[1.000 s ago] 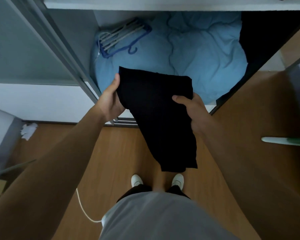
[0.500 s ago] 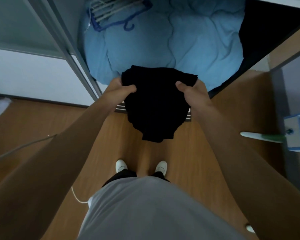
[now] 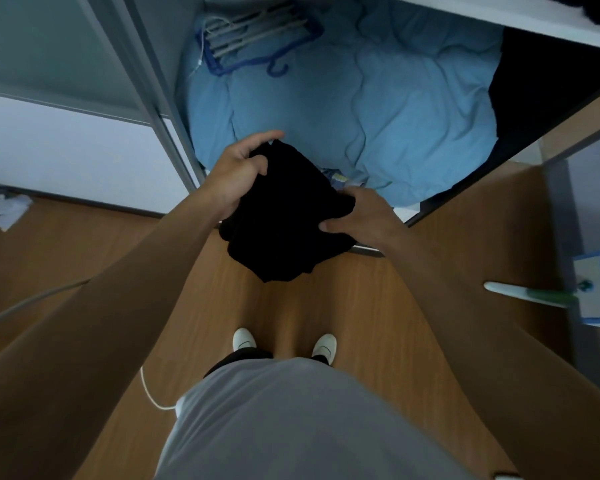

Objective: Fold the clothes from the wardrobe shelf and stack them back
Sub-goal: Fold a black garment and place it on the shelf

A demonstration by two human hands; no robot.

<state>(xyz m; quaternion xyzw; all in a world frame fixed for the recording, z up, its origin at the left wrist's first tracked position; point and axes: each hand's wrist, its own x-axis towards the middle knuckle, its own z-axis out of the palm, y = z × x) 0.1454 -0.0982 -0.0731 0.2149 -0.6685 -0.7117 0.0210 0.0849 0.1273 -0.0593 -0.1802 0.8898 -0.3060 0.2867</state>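
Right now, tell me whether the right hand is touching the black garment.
Touching. The head view shows the right hand gripping the black garment at its right edge, thumb lying on the cloth.

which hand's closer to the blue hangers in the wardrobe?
Left. The left hand grips the black garment at its upper left edge, almost straight below the blue hangers in the picture. The right hand holds the garment's right side, lower and further right.

Looks like home bedroom: open wardrobe (image 3: 142, 81) with sliding door, blue duvet (image 3: 378, 109) stuffed inside, hangers (image 3: 257, 32) on top, wood-look floor (image 3: 84, 247).
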